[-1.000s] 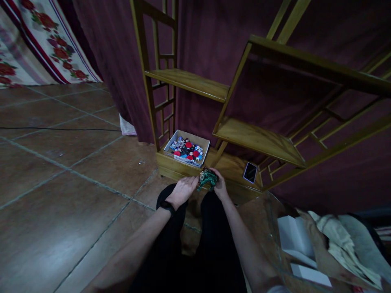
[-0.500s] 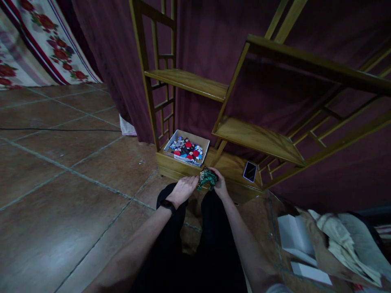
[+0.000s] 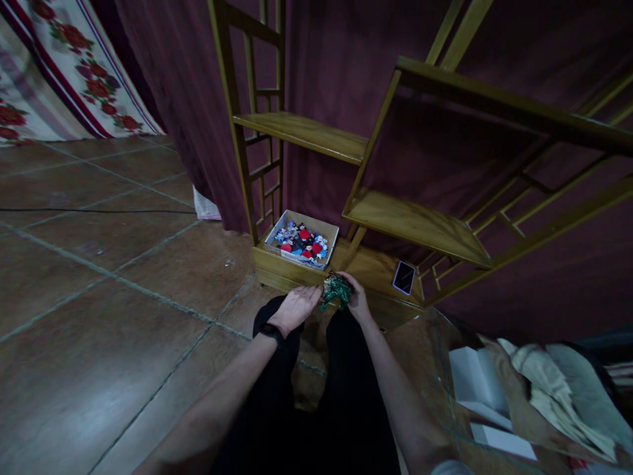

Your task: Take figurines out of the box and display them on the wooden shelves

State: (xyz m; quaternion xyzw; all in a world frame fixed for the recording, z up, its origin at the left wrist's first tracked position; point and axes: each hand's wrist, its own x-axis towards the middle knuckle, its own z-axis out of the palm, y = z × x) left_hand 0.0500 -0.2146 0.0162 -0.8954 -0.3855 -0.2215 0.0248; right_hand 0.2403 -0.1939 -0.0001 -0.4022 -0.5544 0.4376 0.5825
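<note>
While our right hand (image 3: 359,302) curves its fingers around a shiny green bundle (image 3: 337,291), presumably for support, our left hand (image 3: 299,306) lays close-set fingers against its other side (whether pinching, we cannot tell), near the shallow cardboard box (image 3: 322,228).

The only view looks out from the wearer's head, forward and steeply down. The left hand (image 3: 298,305) and right hand (image 3: 359,302) appear near, below centre; the wooden shelf (image 3: 418,225) stands beyond, upper right.

green bundle (image 3: 337,291): too small to identify | box contents (image 3: 302,242): indistinct | shelf unit (image 3: 415,224): top cut off
</note>
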